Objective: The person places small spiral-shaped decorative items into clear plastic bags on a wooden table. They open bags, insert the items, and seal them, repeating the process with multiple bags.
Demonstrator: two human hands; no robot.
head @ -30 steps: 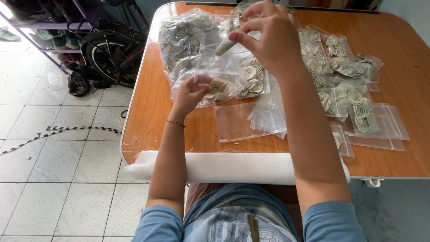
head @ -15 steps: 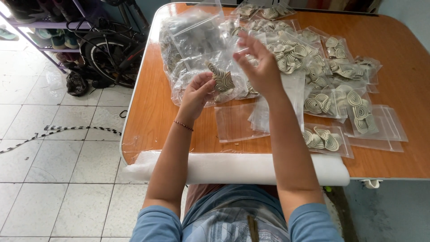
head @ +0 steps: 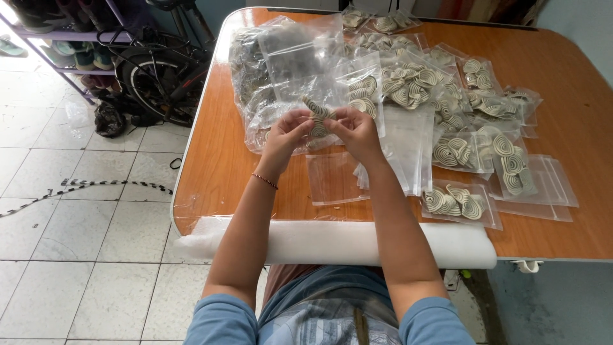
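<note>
Pinching a small stack of pale spiral coils (head: 317, 117) between them, the left hand (head: 287, 133) and the right hand (head: 355, 130) meet above the orange wooden table (head: 217, 160), fingers of both closed on the coils from either side. Just below the hands lies an empty clear zip bag (head: 333, 177) flat on the table, with a heap of empty bags (head: 281, 64) beyond and filled bags of coils (head: 460, 201) spread out to the right. A white foam roll (head: 332, 243) runs along the near table edge.
</note>
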